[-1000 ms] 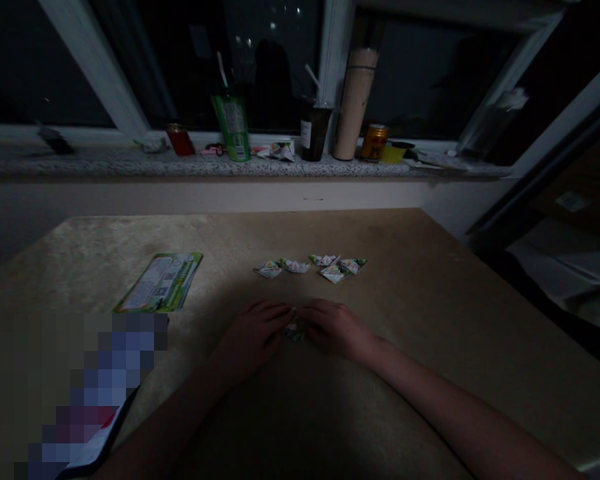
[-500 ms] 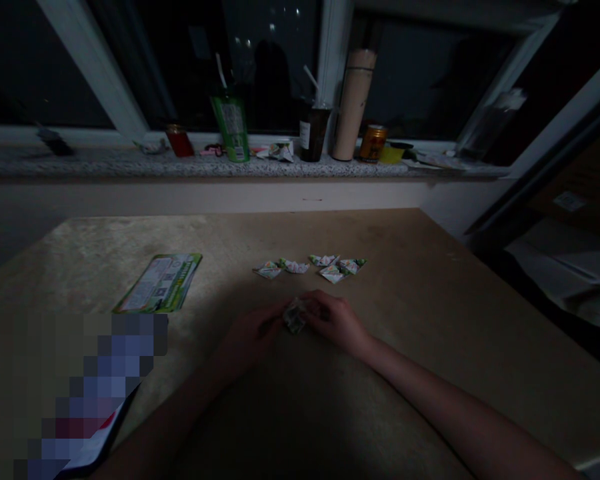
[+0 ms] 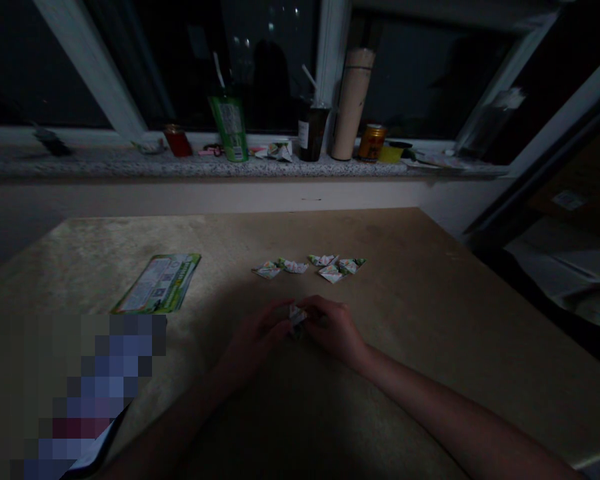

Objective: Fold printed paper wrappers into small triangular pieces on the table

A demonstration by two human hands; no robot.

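Between my two hands is a small folded piece of printed paper (image 3: pixel 297 316), pale with faint coloured marks. My left hand (image 3: pixel 265 331) pinches its left side with thumb and fingers. The right side is gripped by my right hand (image 3: pixel 333 327), its fingers curled and partly hiding the paper. Just beyond my hands lie several similar folded paper pieces, white with green and orange print: a left pair (image 3: pixel 281 267) and a right cluster (image 3: pixel 336 268). The light is dim, so the exact shape of the held paper is hard to make out.
A green printed packet or sheet (image 3: pixel 159 283) lies on the tabletop (image 3: pixel 405 293) at left, above a pixelated, dark-edged object (image 3: pixel 100 393). Along the granite sill (image 3: pixel 145 168) stand a green cup (image 3: pixel 229 130), a dark drink cup (image 3: pixel 312 133), a pink flask (image 3: pixel 353 107) and a gold can (image 3: pixel 372 143).
The held paper has been turned, so a lighter printed face shows. My left fingers have shifted around it, and my right hand has dipped slightly. The other pieces stay put.
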